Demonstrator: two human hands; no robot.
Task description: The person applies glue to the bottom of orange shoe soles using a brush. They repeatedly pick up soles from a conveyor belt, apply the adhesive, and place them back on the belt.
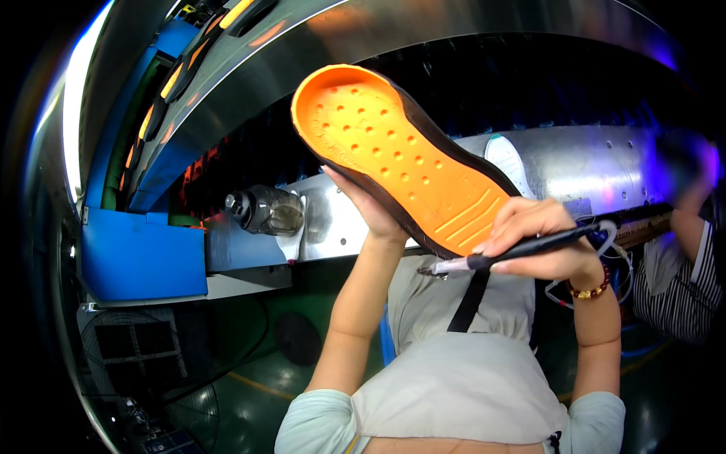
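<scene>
A shoe sole (378, 144), orange inside with dimples at the heel and black along its side, is held up in front of me, its heel pointing to the upper left. My left hand (370, 208) grips it from beneath along the left edge; most of those fingers are hidden behind the sole. In my right hand (541, 234) is a slim black-handled tool (522, 250) with a pale, clear-looking tip, held like a pen. That tip lies close to the toe's lower edge; whether it touches, I cannot tell. A white cable or hose loops beside my right wrist.
A dark translucent bottle (276, 212) lies on the metal ledge (329, 219). Behind the held sole is a white sole-shaped piece (505, 160). Orange and black soles line a curved track at the upper left, above a blue machine box (144, 253). Another person's striped garment (684, 291) shows at right.
</scene>
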